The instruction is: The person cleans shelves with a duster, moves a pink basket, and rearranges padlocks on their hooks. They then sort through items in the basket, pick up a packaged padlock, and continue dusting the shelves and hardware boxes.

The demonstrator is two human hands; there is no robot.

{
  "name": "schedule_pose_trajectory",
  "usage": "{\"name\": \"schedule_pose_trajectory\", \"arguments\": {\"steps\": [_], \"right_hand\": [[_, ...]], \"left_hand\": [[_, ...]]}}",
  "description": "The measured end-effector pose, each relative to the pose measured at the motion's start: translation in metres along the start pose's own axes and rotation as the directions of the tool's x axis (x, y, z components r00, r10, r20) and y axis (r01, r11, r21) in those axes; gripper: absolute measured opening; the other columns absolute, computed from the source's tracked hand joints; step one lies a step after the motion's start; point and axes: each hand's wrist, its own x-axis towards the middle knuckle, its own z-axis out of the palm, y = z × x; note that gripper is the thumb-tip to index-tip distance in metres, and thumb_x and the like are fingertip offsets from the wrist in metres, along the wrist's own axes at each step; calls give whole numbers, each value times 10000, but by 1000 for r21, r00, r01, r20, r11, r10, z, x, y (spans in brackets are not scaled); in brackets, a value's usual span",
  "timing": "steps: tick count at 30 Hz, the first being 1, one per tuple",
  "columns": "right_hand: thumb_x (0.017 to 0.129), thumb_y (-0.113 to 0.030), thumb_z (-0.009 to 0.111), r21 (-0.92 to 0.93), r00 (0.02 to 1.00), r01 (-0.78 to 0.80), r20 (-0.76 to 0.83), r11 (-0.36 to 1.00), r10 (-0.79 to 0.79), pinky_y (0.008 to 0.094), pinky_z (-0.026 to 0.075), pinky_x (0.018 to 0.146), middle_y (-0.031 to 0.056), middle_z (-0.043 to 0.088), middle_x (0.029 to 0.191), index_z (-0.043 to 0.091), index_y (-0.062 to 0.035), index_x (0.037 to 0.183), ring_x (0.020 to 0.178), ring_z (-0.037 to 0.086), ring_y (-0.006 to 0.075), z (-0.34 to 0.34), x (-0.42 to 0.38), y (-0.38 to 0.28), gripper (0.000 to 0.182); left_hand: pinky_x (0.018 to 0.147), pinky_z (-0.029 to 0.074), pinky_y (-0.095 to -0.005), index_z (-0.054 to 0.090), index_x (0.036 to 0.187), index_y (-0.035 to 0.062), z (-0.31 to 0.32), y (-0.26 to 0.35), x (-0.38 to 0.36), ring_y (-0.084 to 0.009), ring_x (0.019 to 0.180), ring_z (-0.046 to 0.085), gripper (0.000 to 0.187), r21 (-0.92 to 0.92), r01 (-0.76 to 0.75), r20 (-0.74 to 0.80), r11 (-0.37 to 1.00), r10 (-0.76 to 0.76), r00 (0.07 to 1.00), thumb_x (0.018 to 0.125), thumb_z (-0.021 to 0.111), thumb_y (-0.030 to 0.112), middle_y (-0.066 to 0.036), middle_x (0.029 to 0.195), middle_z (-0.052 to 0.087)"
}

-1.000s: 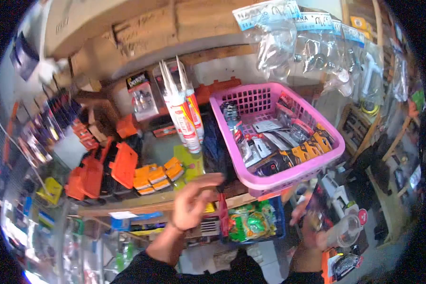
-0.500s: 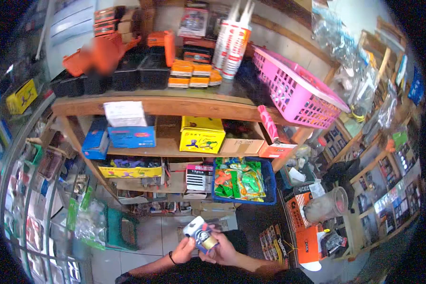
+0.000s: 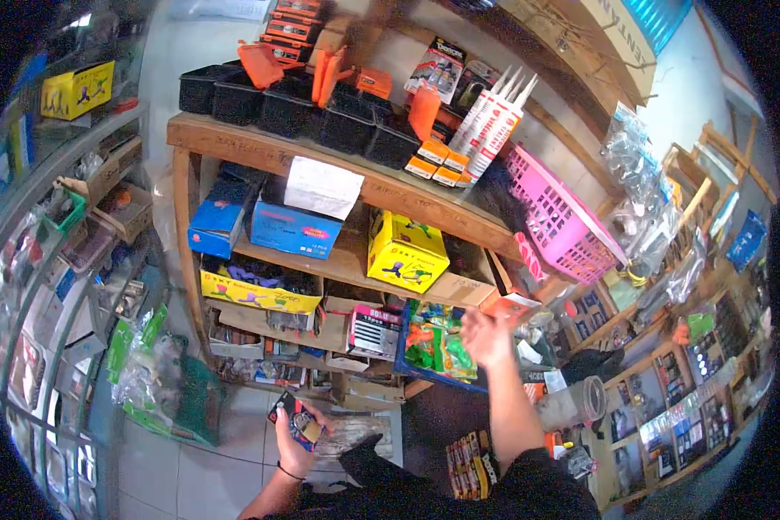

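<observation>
In the lower middle, my left hand [image 3: 296, 444] is closed around a small dark blister pack [image 3: 302, 426] with red edges and a gold-coloured item inside. My right hand [image 3: 490, 340] is raised in front of the shelf, its fingers apart, somewhat bent and a little blurred. Nothing shows in it. Just behind it is a blue basket [image 3: 400, 364] filled with green and orange packets [image 3: 438, 342]. An orange-red open carton [image 3: 510, 305] lies right above the fingers.
Black bins [image 3: 286, 117] with orange lids, white sealant tubes [image 3: 491, 130] and a pink basket [image 3: 555, 212] line the wooden shelf top [image 3: 234, 143]. Below are a yellow box [image 3: 407, 251] and blue boxes [image 3: 295, 230]. A glass case [image 3: 52, 347] stands left.
My right hand has let go of the pack and risen to the basket. My left hand keeps the pack and has shifted left. The view has turned and tilted.
</observation>
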Motion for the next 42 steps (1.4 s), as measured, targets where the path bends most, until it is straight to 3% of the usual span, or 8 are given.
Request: {"name": "schedule_pose_trajectory", "arguments": {"steps": [6, 14, 20, 26, 27, 28, 39, 42], "right_hand": [[827, -543, 373, -78, 939, 239, 271, 968, -210, 256, 411, 534, 35, 629, 838, 554, -73, 1067, 673, 574, 165, 69, 9, -87, 558], [779, -335, 575, -99, 976, 182, 135, 978, -168, 212, 398, 494, -47, 555, 674, 578, -92, 973, 559, 495, 90, 96, -14, -81, 311], [694, -64, 570, -77, 990, 28, 138, 997, -17, 372, 492, 599, 51, 532, 793, 497, -99, 963, 660, 550, 225, 48, -106, 23, 281], [761, -75, 592, -896, 640, 0, 341, 444, 689, 330, 426, 845, 105, 586, 946, 524, -34, 934, 879, 570, 196, -50, -159, 124, 190], [830, -187, 500, -910, 636, 346, 407, 228, 656, 285, 465, 737, 88, 573, 897, 512, -18, 983, 776, 562, 167, -86, -162, 142, 228], [853, -265, 417, -997, 696, -77, -43, 14, 717, 251, 458, 556, 80, 561, 811, 506, 1, 1004, 641, 533, 150, -72, -176, 145, 318], [824, -258, 498, -917, 765, 103, 321, 386, 559, 512, 338, 877, 136, 432, 1232, 443, -80, 1208, 1049, 444, 361, -178, -146, 148, 427], [850, -259, 518, -708, 814, -167, 294, 686, 501, 497, 251, 959, 103, 333, 1326, 424, -157, 1248, 1168, 339, 341, -134, -165, 98, 422]], "left_hand": [[552, 445, -378, 482, 804, 94, -13, -27, -4, -235, 597, 529, 483, 71, 281, 28, 957, -283, 959, 838, 347, 557, -73, 684, 525], [567, 462, -370, 493, 830, 97, -37, -45, -23, -246, 639, 567, 443, 13, 522, -6, 853, -522, 853, 835, 405, 531, -75, 731, 550], [614, 479, -347, 492, 877, 99, -46, -66, -19, -206, 666, 579, 347, 67, 560, -8, 826, -560, 828, 844, 469, 443, -83, 770, 581], [712, 470, -375, 481, 989, 67, -25, -78, -7, -233, 804, 583, 468, 73, 468, -13, 881, -468, 884, 856, 395, 507, -123, 902, 589], [746, 459, -387, 462, 1046, 60, -20, -82, -2, -245, 860, 569, 498, 74, 407, 29, 910, -410, 911, 863, 366, 513, -142, 966, 573], [779, 448, -400, 443, 1104, 53, -16, -86, 5, -258, 916, 556, 531, 76, 340, 72, 937, -345, 936, 870, 337, 518, -160, 1031, 557], [963, 324, -470, 368, 1279, 118, 60, -142, 32, -304, 1123, 439, 617, -82, 468, 135, 880, -456, 880, 844, 310, 552, -110, 1252, 440], [943, 348, -455, 418, 1237, 106, 78, -162, 40, -286, 1092, 467, 554, -98, 532, 148, 841, -516, 844, 854, 354, 501, -102, 1209, 480]]}}
